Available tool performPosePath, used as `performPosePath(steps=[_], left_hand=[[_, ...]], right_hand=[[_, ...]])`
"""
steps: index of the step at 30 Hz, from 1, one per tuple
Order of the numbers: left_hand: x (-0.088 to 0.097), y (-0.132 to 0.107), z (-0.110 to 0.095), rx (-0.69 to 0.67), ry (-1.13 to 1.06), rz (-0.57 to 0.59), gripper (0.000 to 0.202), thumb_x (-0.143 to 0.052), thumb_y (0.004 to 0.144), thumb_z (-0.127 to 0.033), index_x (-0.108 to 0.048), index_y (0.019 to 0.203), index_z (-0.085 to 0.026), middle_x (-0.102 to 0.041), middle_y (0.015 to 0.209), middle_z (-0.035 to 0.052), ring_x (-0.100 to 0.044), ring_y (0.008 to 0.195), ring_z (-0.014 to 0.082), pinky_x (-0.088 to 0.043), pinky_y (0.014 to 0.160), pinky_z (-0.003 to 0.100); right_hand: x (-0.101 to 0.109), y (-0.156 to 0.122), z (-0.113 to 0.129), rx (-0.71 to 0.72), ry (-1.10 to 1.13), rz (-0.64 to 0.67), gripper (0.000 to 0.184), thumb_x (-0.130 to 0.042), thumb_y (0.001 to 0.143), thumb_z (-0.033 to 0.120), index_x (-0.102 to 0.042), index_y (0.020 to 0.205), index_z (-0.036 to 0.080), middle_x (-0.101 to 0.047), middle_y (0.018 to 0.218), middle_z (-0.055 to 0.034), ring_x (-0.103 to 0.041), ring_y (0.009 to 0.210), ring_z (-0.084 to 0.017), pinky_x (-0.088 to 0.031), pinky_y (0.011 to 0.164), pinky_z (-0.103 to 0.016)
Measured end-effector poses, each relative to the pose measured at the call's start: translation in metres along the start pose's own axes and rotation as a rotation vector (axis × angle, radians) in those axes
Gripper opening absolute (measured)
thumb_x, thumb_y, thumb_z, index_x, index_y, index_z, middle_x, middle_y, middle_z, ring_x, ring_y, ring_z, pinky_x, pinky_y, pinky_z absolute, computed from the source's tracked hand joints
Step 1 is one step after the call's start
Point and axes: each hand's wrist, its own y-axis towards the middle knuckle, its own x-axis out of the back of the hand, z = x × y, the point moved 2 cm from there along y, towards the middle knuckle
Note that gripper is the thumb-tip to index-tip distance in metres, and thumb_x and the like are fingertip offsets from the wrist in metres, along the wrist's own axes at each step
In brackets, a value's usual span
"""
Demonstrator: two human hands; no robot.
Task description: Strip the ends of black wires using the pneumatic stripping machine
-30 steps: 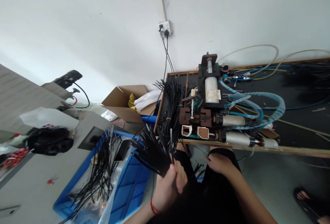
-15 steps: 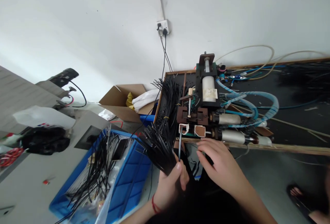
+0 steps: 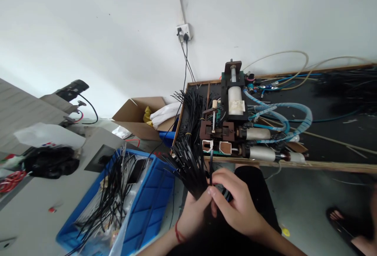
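My left hand (image 3: 191, 213) is wrapped round a thick bundle of black cables (image 3: 188, 167), whose cut ends fan out up and to the left. Right beside it, my right hand (image 3: 234, 203) pinches a single black cable (image 3: 211, 165) between thumb and fingers, close to my left thumb. That cable stands nearly upright, its top end just below a white-edged block (image 3: 207, 145) on the pneumatic machine (image 3: 218, 131). A second white-edged block (image 3: 225, 147) sits to its right. The lower part of the bundle is hidden by my hands.
More black cables (image 3: 193, 110) lie on the bench left of the machine. Blue hoses (image 3: 306, 116) loop to the right. A blue crate (image 3: 147, 205) with loose cables and a cardboard box (image 3: 134, 126) stand at left. Another person's foot (image 3: 335, 213) shows at lower right.
My right hand has moved left and closed on the single cable by my left hand; earlier it hovered apart, fingers stretched. The cable's top has shifted slightly right, and the view has moved slightly.
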Motion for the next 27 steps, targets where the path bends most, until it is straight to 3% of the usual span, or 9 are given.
performPosePath(steps=[3,6,8,12,15,18,21,27], left_hand=[[-0.004,-0.001,-0.004,-0.033,0.012,0.021,0.043,-0.081,0.09,-0.056,-0.067,0.087,-0.016,-0.061,0.052,-0.0014,-0.053,0.048,0.013,-0.04,0.054,0.026],[-0.008,0.0,-0.005,-0.049,-0.021,0.02,0.041,-0.084,0.088,-0.054,-0.067,0.094,-0.018,-0.065,0.057,-0.0012,-0.058,0.052,0.0154,-0.046,0.058,0.028],[-0.009,0.001,-0.005,-0.067,-0.042,-0.015,0.039,-0.085,0.087,-0.053,-0.069,0.091,-0.018,-0.069,0.065,0.001,-0.062,0.059,0.0167,-0.051,0.064,0.03],[-0.006,0.009,-0.008,-0.136,-0.061,-0.154,0.039,-0.079,0.094,-0.05,-0.069,0.077,-0.016,-0.072,0.075,0.0049,-0.066,0.072,0.017,-0.054,0.073,0.029],[-0.003,0.015,-0.009,-0.157,-0.159,-0.192,0.041,-0.078,0.095,-0.049,-0.061,0.074,-0.019,-0.055,0.055,-0.0032,-0.05,0.049,0.011,-0.045,0.053,0.025],[-0.002,0.016,-0.007,-0.142,-0.235,-0.156,0.04,-0.08,0.091,-0.056,-0.062,0.088,-0.02,-0.035,0.044,-0.0121,-0.025,0.037,0.0068,-0.026,0.04,0.021],[-0.002,0.014,-0.005,-0.088,-0.208,-0.151,0.043,-0.083,0.088,-0.057,-0.061,0.092,-0.02,-0.034,0.043,-0.0134,-0.022,0.039,0.0055,-0.023,0.041,0.018],[-0.004,0.018,-0.014,-0.078,-0.196,-0.231,0.046,-0.092,0.081,-0.051,-0.058,0.085,-0.02,-0.036,0.045,-0.0132,-0.026,0.04,0.0047,-0.024,0.042,0.018]], right_hand=[[-0.002,-0.005,-0.006,-0.102,0.172,0.013,0.017,-0.063,0.103,0.025,-0.069,0.088,0.021,-0.063,0.092,-0.004,-0.066,0.06,-0.014,-0.055,0.056,-0.029],[-0.004,-0.011,-0.013,-0.251,0.426,0.04,0.021,-0.062,0.106,0.032,-0.068,0.09,0.021,-0.058,0.094,-0.0017,-0.055,0.045,-0.007,-0.042,0.039,-0.024],[-0.003,-0.013,-0.016,-0.283,0.519,0.006,0.024,-0.062,0.106,0.037,-0.068,0.089,0.021,-0.056,0.093,-0.0014,-0.055,0.052,-0.009,-0.041,0.045,-0.024],[0.006,-0.015,-0.021,-0.27,0.537,-0.027,0.033,-0.061,0.106,0.046,-0.066,0.087,0.02,-0.06,0.083,-0.0026,-0.059,0.076,-0.017,-0.049,0.071,-0.031],[0.009,-0.015,-0.025,-0.392,0.465,0.1,0.035,-0.055,0.109,0.049,-0.061,0.089,0.021,-0.052,0.064,0.0038,-0.048,0.059,-0.014,-0.04,0.06,-0.029],[0.005,-0.014,-0.03,-0.482,0.297,0.271,0.035,-0.059,0.105,0.048,-0.059,0.084,0.02,-0.04,0.059,0.0073,-0.035,0.054,-0.012,-0.026,0.053,-0.028],[-0.001,-0.012,-0.033,-0.524,0.236,0.337,0.034,-0.06,0.102,0.047,-0.061,0.083,0.019,-0.041,0.062,0.0063,-0.036,0.057,-0.012,-0.025,0.054,-0.028],[0.001,-0.013,-0.037,-0.606,0.358,0.397,0.036,-0.057,0.101,0.05,-0.06,0.081,0.02,-0.039,0.051,0.0088,-0.035,0.046,-0.011,-0.023,0.049,-0.027]])
